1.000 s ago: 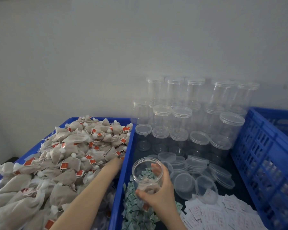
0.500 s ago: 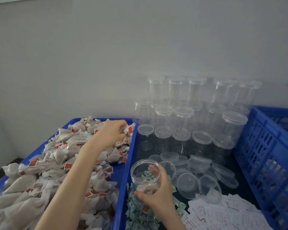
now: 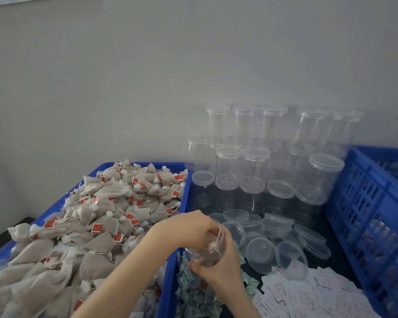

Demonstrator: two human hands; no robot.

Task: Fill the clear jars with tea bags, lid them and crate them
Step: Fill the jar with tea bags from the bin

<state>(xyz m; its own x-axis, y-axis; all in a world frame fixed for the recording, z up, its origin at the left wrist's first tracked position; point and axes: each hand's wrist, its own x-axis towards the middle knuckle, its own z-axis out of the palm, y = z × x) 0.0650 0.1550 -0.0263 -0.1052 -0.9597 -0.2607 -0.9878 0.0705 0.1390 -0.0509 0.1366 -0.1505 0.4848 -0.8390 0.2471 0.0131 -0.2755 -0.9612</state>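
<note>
On the left, a blue tray (image 3: 94, 171) is heaped with grey-brown tea bags (image 3: 106, 216), each with a red tag and a white tuft; the printing on the tags is too small to read. Just right of the tray's near corner, the left hand (image 3: 189, 228) reaches over the mouth of a clear jar (image 3: 207, 251), its fingers curled down inside the rim around something pale, which I judge to be a tea bag going in, though blur hides the detail. The right hand (image 3: 218, 269) wraps the jar's lower wall from the near side, its grip clamped on the jar, holding it tilted above a pile of small green-and-white sachets (image 3: 193, 294). Farther right, loose clear lids (image 3: 262, 251) lie in overlapping stacks, with lidded empty jars (image 3: 255, 171) stacked in tiers against the wall behind them. Near these, white slips with red print (image 3: 308, 292) are strewn about; their writing cannot be read. At the far right stands a blue slatted crate (image 3: 372, 203), and what it holds cannot be made out through the slats. By my reading the work is at an early stage: this jar looks only partly filled, it has no lid yet, and the big stock of tea bags and empty jars remains.
</note>
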